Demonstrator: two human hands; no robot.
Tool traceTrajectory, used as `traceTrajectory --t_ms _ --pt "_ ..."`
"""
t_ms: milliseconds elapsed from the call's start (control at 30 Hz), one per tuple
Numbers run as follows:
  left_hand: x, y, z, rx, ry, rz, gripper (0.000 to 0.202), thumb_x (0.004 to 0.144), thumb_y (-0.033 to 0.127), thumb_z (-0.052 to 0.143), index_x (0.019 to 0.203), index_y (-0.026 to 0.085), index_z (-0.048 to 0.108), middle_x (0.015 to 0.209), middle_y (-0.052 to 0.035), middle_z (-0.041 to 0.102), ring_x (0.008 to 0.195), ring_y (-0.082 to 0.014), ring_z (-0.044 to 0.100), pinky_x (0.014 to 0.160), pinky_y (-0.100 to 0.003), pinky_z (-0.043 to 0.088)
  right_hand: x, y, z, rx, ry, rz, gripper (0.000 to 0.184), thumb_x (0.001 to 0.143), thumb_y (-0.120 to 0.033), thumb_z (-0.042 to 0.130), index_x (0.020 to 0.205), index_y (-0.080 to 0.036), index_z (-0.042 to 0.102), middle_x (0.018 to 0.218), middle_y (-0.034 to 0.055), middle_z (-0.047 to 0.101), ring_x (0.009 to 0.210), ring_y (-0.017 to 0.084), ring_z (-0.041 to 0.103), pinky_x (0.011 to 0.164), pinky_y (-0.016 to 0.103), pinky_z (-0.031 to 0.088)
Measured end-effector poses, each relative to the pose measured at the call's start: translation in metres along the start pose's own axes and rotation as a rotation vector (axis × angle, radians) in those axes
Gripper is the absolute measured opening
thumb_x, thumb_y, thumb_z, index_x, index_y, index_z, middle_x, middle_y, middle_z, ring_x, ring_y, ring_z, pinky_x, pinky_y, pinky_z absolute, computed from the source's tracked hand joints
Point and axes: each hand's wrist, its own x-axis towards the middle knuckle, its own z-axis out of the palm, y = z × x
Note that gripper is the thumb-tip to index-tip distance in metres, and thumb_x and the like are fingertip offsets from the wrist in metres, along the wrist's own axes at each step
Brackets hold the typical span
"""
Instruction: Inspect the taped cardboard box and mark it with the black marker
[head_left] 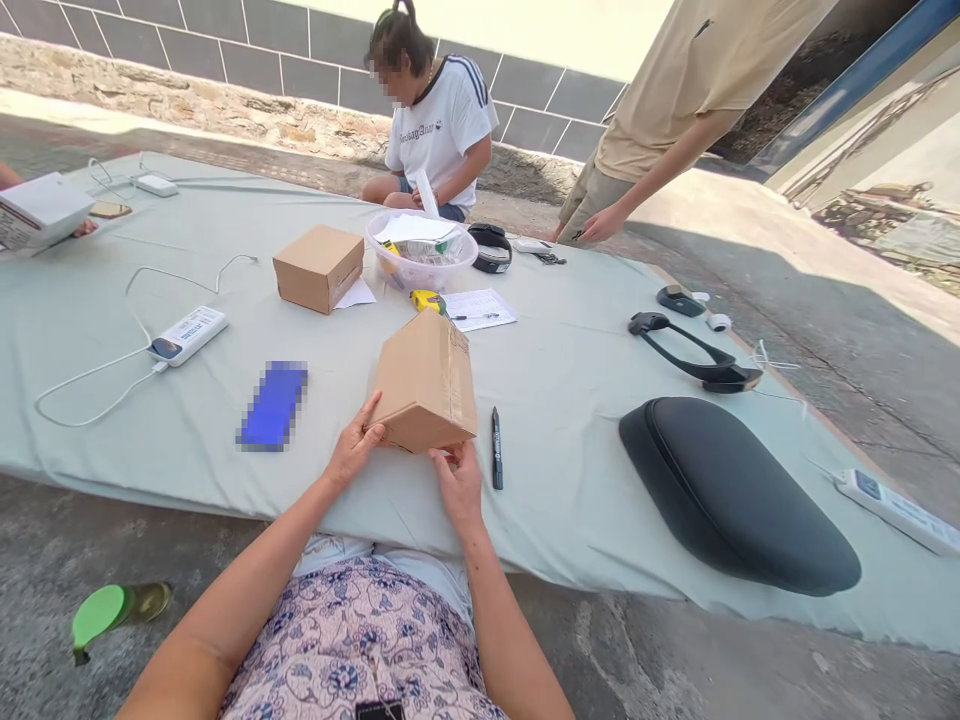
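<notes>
A brown cardboard box [420,375] with tape down its right side is tilted between my two hands, just above or on the cloth near the front edge. My left hand [355,445] grips its left lower corner, thumb on the near face. My right hand [457,485] holds the near bottom edge with bent fingers, some of them hidden beneath the box. Just right of the box lies a black marker [496,448]. To the left is a blurred blue rectangular thing [273,406]. Behind the box lies a yellow tape measure [427,300].
A second cardboard box [319,268] and a plastic basket [420,270] stand farther back. At left is a power strip [187,335] with a cable. A black cushion [735,495] and a black headset [694,350] lie right. Two people [442,130] are across the table; another person's hand shows far left.
</notes>
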Motion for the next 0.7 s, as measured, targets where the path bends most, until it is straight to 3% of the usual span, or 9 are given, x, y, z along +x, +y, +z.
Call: traceTrajectory --t_ms 100,200,367,533,600,700 --pt "0.0 -0.002 -0.001 -0.006 0.009 -0.003 0.092 0.085 0.077 0.053 0.157 0.022 0.035 0.157 -0.015 0.044 0.127 -0.0348 0.058 0.082 -0.044 0.065 -0.002 0.005 0.002 -0.206 -0.07 -0.047 0.038 0.083 -0.051 0.067 0.104 -0.02 0.066 0.093 0.0098 0.075 0.088 0.027 0.068 0.081 0.043 0.055" --pt "0.0 -0.005 -0.002 0.027 0.003 -0.011 0.091 0.085 0.079 0.049 0.156 0.023 0.035 0.142 -0.0149 0.058 0.11 -0.0309 0.066 0.08 -0.044 0.064 -0.001 0.005 0.003 -0.233 -0.074 -0.08 0.035 0.081 -0.053 0.068 0.096 -0.021 0.066 0.089 0.01 0.074 0.087 0.029 0.067 0.082 0.045 0.054" --pt "0.001 -0.01 -0.004 0.039 0.012 0.037 0.084 0.088 0.078 0.044 0.152 0.023 0.039 0.15 -0.0145 0.05 0.104 -0.0276 0.067 0.078 -0.041 0.063 -0.004 0.003 0.003 -0.207 -0.099 -0.092 0.036 0.084 -0.047 0.066 0.108 -0.02 0.064 0.095 0.0097 0.076 0.09 0.028 0.071 0.084 0.044 0.055" --pt "0.0 -0.013 -0.003 0.075 0.004 0.024 0.081 0.09 0.077 0.042 0.152 0.024 0.04 0.146 -0.0141 0.055 0.09 -0.0231 0.07 0.079 -0.042 0.062 -0.008 0.008 0.004 -0.04 -0.067 -0.03 0.047 0.085 -0.043 0.064 0.126 -0.02 0.055 0.091 0.006 0.079 0.083 0.023 0.073 0.083 0.04 0.056" --pt "0.0 -0.011 -0.002 0.097 0.003 0.034 0.08 0.09 0.075 0.044 0.152 0.023 0.042 0.145 -0.0141 0.057 0.098 -0.0249 0.069 0.085 -0.043 0.061 -0.008 0.01 0.004 0.025 -0.039 -0.013 0.047 0.084 -0.042 0.065 0.124 -0.019 0.056 0.089 0.0056 0.078 0.081 0.022 0.072 0.08 0.038 0.056" --pt "0.0 -0.006 -0.001 0.166 0.029 0.121 0.072 0.092 0.069 0.048 0.146 0.02 0.051 0.143 -0.0137 0.059 0.126 -0.0279 0.06 0.106 -0.046 0.052 -0.006 0.01 0.003 0.09 0.006 0.004 0.047 0.084 -0.04 0.064 0.125 -0.018 0.057 0.087 0.0051 0.075 0.079 0.02 0.069 0.077 0.036 0.055"
